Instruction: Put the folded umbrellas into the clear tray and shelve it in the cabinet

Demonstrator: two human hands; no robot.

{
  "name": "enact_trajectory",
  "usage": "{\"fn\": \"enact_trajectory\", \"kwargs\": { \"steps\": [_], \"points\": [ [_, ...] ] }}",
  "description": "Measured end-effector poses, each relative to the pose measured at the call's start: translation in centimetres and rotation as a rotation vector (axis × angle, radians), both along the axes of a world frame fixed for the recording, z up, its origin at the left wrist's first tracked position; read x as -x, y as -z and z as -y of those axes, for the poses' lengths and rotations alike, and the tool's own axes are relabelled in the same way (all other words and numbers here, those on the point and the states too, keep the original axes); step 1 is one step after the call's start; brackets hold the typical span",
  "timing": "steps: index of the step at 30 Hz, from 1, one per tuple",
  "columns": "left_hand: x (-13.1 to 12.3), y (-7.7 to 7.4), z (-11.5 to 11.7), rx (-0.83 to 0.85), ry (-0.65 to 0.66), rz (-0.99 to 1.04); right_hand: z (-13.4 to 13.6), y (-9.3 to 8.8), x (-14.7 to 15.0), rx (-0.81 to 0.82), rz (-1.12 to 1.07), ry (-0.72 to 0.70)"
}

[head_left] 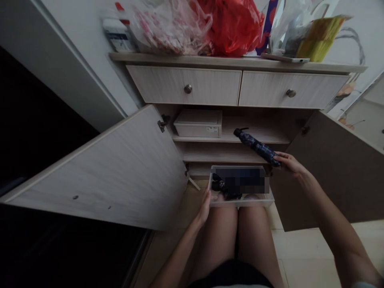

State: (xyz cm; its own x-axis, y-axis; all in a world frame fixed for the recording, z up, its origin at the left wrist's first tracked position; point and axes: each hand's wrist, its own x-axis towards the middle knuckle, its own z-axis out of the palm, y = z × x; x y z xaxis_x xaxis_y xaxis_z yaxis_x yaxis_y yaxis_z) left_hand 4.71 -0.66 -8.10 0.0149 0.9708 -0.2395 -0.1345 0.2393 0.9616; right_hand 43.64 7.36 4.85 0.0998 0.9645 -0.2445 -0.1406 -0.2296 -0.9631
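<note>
Head view: right hand (289, 164) around folded umbrella (256, 147)

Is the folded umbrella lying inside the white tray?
No: the folded umbrella is gripped in the right hand, held up outside the white tray.

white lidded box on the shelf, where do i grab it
Grip the white lidded box by its two short ends, coming from the open front of the shelf: its long side faces out, and the lid looks separate, so avoid lifting by it.
</note>
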Motion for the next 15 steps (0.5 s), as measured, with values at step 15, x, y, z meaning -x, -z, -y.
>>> {"fn": "enact_trajectory", "kwargs": {
  "steps": [15],
  "points": [
    [-0.8, -1.2, 0.5, -0.148, -0.001, -0.033, 5.9, 0.1, 3.7, -0.103, 0.572, -0.798]
  ]
}}
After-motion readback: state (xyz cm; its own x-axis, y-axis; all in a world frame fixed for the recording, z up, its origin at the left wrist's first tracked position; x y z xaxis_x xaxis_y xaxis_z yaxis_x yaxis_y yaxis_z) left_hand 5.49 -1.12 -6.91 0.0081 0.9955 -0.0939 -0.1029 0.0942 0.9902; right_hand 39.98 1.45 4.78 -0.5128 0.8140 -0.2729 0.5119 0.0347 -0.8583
